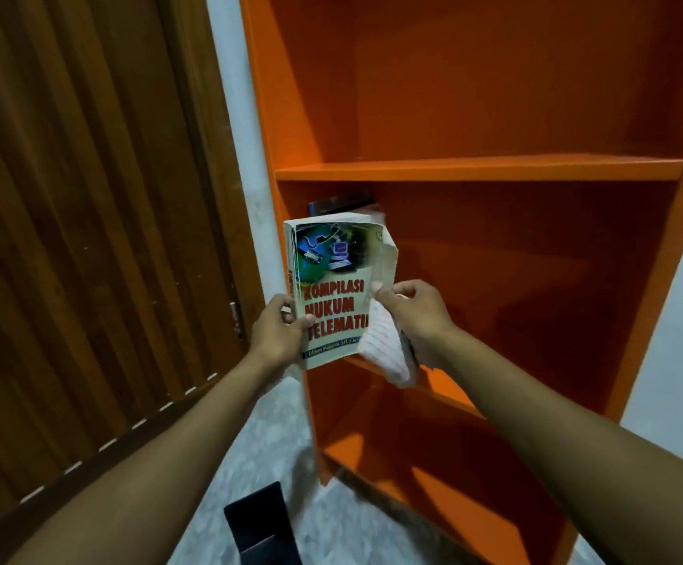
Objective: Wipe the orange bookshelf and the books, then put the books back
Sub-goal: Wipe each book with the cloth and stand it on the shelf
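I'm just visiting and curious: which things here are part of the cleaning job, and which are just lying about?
Part of the job:
- bookshelf
- book, held by the left hand
- cloth, held by the right hand
- dark books already on the middle shelf

Just lying about:
- wooden door
- black box on the floor
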Tool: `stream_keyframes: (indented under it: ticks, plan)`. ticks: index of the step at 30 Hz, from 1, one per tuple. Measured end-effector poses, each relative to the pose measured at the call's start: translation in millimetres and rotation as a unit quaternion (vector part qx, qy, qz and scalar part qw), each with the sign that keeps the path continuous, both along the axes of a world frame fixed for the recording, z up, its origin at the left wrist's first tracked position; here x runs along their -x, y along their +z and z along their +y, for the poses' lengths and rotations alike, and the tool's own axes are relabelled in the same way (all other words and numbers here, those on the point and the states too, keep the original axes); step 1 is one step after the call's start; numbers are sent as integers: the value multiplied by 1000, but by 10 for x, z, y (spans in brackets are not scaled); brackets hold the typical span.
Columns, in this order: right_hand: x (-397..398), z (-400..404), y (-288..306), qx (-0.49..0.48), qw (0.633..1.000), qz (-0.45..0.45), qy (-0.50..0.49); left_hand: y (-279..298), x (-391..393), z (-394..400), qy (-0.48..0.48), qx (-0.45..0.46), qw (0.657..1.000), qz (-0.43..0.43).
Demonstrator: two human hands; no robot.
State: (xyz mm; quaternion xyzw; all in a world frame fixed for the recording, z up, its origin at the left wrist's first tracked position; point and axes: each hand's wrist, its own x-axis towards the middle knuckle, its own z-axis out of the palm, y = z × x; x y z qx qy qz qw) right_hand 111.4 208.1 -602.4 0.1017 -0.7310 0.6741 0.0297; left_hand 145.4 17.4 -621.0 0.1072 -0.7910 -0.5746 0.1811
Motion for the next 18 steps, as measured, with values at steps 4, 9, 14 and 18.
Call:
stream_keyframes:
  ticks: [4, 9, 14, 18]
  plan:
    - [39, 109, -47, 90, 993, -70, 30, -147, 611, 188, 49, -4, 999, -5]
    - [157, 216, -208, 113, 988, -98, 39, -343, 1215, 400, 103, -42, 994, -11]
    - [278, 293, -342, 109, 988, -97, 53, -455, 1661, 434, 138, 15, 990, 3]
    - [367, 353, -442, 95, 990, -91, 52, -481, 1880, 566, 180, 41, 983, -2]
